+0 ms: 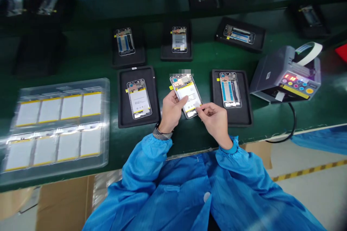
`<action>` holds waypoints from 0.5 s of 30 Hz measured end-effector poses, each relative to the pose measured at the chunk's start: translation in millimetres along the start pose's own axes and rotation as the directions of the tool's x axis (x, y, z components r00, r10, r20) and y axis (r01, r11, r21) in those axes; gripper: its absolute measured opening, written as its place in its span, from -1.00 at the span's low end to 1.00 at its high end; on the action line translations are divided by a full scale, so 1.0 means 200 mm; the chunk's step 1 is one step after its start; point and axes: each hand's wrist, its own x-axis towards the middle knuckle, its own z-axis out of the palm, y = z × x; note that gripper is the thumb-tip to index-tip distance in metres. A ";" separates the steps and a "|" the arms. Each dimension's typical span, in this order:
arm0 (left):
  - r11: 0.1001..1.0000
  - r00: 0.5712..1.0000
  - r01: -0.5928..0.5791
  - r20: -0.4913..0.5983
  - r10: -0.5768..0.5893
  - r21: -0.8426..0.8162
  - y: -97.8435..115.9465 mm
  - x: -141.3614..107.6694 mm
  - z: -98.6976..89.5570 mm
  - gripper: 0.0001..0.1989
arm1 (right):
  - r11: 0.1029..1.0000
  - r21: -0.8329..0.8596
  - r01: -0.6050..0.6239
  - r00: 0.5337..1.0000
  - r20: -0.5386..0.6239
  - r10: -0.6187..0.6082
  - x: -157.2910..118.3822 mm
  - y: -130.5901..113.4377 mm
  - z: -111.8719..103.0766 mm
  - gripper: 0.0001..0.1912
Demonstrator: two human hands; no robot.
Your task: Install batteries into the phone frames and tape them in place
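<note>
My left hand [172, 111] grips an opened phone [185, 92] by its left edge, with the thumb lying over the white battery inside. The phone is tilted a little, its circuit board at the far end and a yellow tab at its left side. My right hand [215, 118] is closed at the phone's lower right corner, thumb and forefinger pinched together there; whether a small piece sits between them I cannot make out. To the left, another opened phone [139, 99] with a white battery lies in a black tray [123, 115]. On the right, a phone [230, 90] showing blue strips lies in a second black tray [245, 115].
A clear plastic tray [106, 126] of several white batteries lies at the left. A grey tape dispenser [287, 74] with lit red digits stands at the right, its black cable [294, 124] running over the table edge. Behind are several more black trays [176, 57] holding opened phones.
</note>
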 end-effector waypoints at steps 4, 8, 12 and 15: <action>1.000 1.000 0.003 -0.006 -0.003 0.011 0.00 0.00 0.00 -0.44 | 0.990 -0.134 0.041 0.999 -0.007 -0.042 0.00 0.00 0.00 -0.71; 1.000 1.000 0.014 0.001 -0.014 0.020 -0.01 0.00 -0.01 -0.43 | 0.920 -0.380 0.094 0.995 0.019 -0.094 0.02 -0.02 -0.05 -0.76; 1.000 0.999 0.021 0.026 -0.021 0.003 0.00 0.00 -0.01 -0.43 | 0.893 -0.437 0.107 0.994 0.062 -0.089 0.08 -0.01 -0.11 -0.61; 1.000 0.994 0.029 0.106 -0.027 -0.011 0.04 -0.01 -0.02 -0.46 | 0.987 -0.151 0.056 0.968 0.251 -0.016 0.12 -0.02 -0.12 -0.47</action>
